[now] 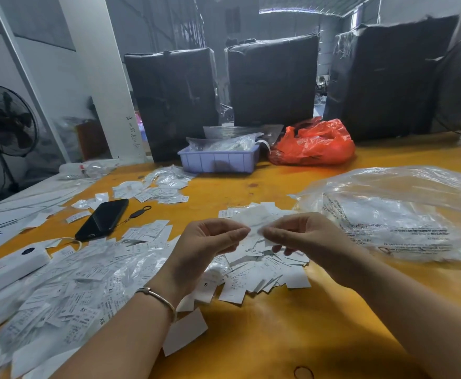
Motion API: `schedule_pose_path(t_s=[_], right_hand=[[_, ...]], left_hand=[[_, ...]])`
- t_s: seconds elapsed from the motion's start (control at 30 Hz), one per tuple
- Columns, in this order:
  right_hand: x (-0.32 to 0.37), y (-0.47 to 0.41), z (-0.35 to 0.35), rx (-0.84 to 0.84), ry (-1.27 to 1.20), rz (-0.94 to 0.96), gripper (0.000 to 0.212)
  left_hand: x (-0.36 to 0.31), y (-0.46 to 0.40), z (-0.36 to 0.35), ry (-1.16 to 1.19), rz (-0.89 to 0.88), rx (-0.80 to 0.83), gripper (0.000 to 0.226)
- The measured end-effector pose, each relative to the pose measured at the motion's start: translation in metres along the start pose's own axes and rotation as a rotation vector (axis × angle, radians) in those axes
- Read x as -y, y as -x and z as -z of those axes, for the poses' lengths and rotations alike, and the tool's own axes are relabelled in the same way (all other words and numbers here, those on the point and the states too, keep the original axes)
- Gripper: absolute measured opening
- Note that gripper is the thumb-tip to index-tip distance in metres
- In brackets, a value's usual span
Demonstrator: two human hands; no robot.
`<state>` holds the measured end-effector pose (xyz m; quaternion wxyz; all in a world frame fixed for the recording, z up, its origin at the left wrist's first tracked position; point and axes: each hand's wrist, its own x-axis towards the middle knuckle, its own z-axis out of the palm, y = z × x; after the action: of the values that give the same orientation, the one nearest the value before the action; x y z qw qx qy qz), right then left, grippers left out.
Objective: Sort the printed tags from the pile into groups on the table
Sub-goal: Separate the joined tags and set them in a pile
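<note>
Just above the pile of printed tags, both hands meet over the yellow bench. The left hand and right hand each pinch an end of one white tag between thumb and fingertips, so each grip is closed on that same slip, held clear of the pile below it.

To do this step well, I judge the tag should be turned print-up and its size letter read before it is placed; the slips are thin and may cling together, so a light rub between the fingertips would show whether more than one has come up.

Left of the pile lies a broad spread of tags mixed with clear film, reaching to the bench's near left edge, so a slip dropped there could be lost among the others. Beyond that spread lie a black phone and a white box. Farther from the pile, a smaller group of tags sits toward the lavender tray. Right of the pile a large clear bag takes much room. The most bare bench shows nearer than the pile and between it and the tray and red bag.
</note>
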<state>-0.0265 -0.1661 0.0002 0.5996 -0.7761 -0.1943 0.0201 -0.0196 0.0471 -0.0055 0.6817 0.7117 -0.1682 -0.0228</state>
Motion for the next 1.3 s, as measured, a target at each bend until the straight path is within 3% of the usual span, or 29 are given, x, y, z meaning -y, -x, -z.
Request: schedule_pose_path(t_s=[0.27, 0.43, 0.6, 0.7, 0.9, 1.07, 1.3], right_hand=[[0.003, 0.001, -0.002, -0.089, -0.102, 0.09, 0.019], [0.004, 0.0, -0.003, -0.021, 0.032, 0.082, 0.012], [0.01, 0.005, -0.001, 0.041, 0.059, 0.093, 0.013], [0.014, 0.006, 0.007, -0.052, -0.068, 0.084, 0.014], [0.021, 0.008, 0.018, -0.233, -0.103, 0.142, 0.058], [0.027, 0.01, 0.013, -0.23, -0.058, 0.256, 0.023], [0.033, 0.016, 0.009, -0.235, -0.043, 0.322, 0.029]], left_hand=[[0.0, 0.002, -0.007, -0.222, 0.027, 0.197, 0.005], [-0.003, 0.003, -0.01, -0.288, -0.027, 0.176, 0.024], [-0.003, 0.001, -0.009, -0.269, -0.079, 0.121, 0.027], [-0.002, 0.001, -0.008, -0.239, -0.115, 0.076, 0.016], [-0.003, 0.001, -0.008, -0.223, -0.16, 0.041, 0.023], [-0.002, 0.002, -0.008, -0.266, -0.181, 0.05, 0.025], [-0.001, 0.002, -0.009, -0.292, -0.189, 0.038, 0.024]])
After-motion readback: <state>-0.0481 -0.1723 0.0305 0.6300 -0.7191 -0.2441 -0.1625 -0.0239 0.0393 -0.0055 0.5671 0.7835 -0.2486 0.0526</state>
